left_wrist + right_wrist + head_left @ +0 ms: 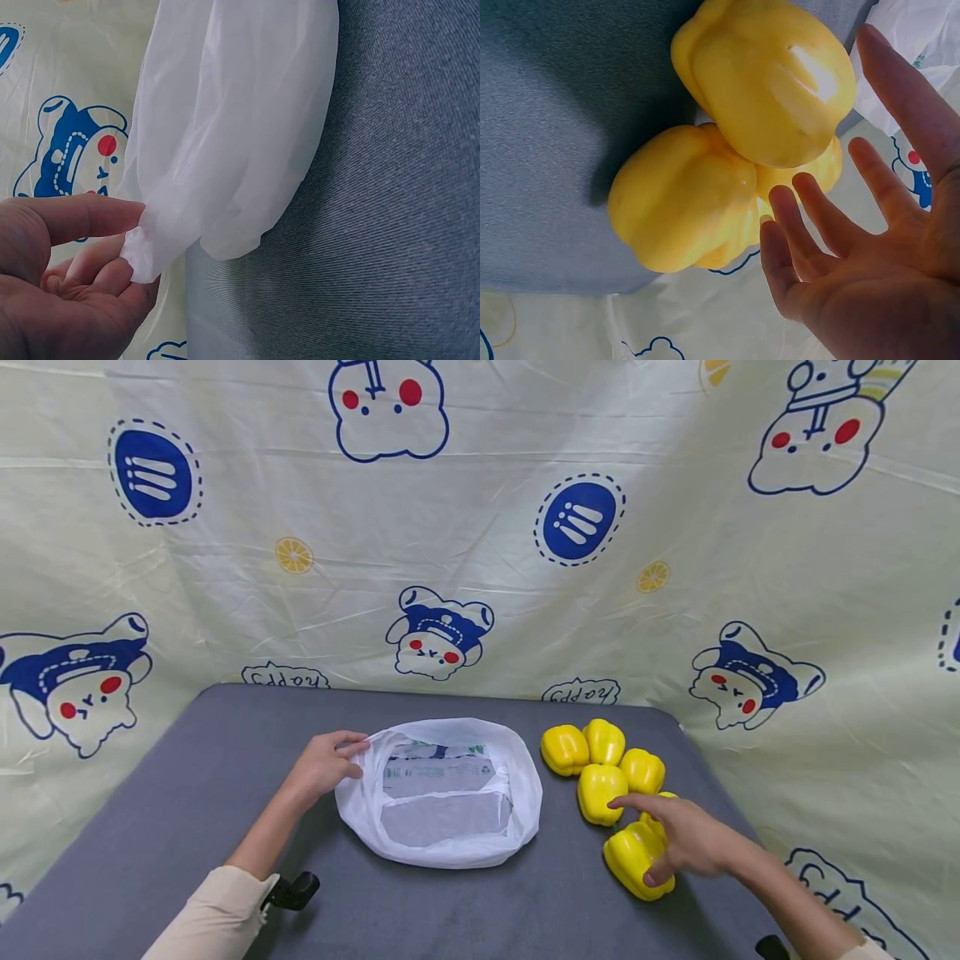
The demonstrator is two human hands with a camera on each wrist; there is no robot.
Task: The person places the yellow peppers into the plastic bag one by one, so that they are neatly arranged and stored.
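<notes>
A white plastic bag (450, 852) sits on the table with its mouth spread wide toward the head camera. At its left rim my left hand (327, 766) pinches a fold of the thin plastic; in the left wrist view the thumb and fingers grip that edge of the bag (232, 127). To the bag's right lie several yellow bell peppers (600, 793) in a loose cluster. Over the nearest yellow bell pepper (633, 860), my right hand (686, 835) has its fingers spread. The right wrist view has this hand beside a large bell pepper (772, 82), palm visible, holding nothing.
A grey cloth-covered table (187, 793) carries everything. Behind it hangs a pale curtain (480, 527) printed with cartoon figures, running down along the table's right side. A black wrist device (292, 892) is strapped at my left cuff.
</notes>
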